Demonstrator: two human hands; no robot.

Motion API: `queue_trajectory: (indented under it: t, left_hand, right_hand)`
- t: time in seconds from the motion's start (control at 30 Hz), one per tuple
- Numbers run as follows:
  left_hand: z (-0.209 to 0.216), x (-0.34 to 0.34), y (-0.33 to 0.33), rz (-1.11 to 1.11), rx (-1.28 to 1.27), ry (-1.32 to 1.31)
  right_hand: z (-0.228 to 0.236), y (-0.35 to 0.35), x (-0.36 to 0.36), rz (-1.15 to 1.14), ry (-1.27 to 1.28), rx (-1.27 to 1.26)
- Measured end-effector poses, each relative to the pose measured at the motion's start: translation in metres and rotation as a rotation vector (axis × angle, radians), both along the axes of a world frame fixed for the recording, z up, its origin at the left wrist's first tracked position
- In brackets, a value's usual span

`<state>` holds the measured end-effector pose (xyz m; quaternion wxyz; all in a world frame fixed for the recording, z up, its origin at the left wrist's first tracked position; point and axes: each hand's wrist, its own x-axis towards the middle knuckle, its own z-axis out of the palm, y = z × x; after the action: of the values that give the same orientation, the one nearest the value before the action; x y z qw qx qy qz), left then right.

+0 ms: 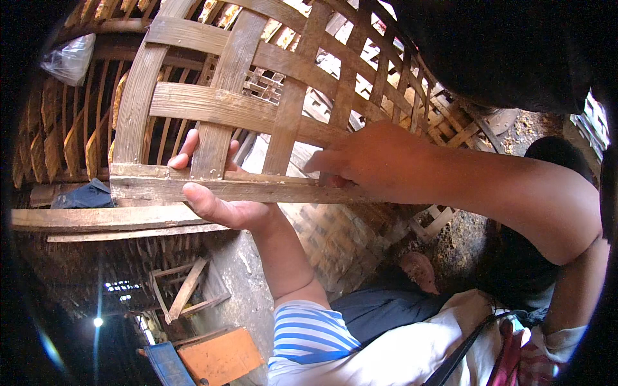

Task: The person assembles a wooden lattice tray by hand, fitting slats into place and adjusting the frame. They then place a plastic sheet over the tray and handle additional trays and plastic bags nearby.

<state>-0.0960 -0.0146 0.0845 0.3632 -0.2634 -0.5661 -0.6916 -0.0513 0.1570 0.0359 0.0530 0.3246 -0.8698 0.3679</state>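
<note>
A panel of woven bamboo strips [193,106] stands tilted in front of me, its open lattice edged below by a flat bamboo rail [270,190]. My left hand [225,209] holds this rail from beneath; the thumb lies on the near side, while the fingers come up behind and show through the gaps. Farther right along the same edge, my right hand [376,157] is closed on the lattice just above the rail, index finger stretched left. Its other fingertips are partly hidden behind the hand and strips.
Wooden slats and a beam [116,219] are at the left, with a clear plastic bag [72,61] hanging above. Lower left are a wooden frame [187,289], an orange box-like object [222,357] and a blue one [168,365]. Rough ground [467,241] shows at the right.
</note>
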Motion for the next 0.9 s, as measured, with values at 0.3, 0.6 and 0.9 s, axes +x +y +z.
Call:
queue_trajectory:
  t: [0.3,0.6,0.9]
  left_hand:
    - [0.001,0.002,0.013,0.061,-0.071,-0.019]
    - [0.002,0.006,0.014,0.075,-0.086,-0.013]
    - [0.003,0.008,0.013,0.102,-0.117,-0.012]
  right_hand:
    - [-0.006,0.000,-0.026,0.076,0.176,-0.083]
    - [0.008,0.002,-0.040,0.226,0.082,0.000]
    - [0.009,0.001,-0.032,0.058,0.199,-0.157]
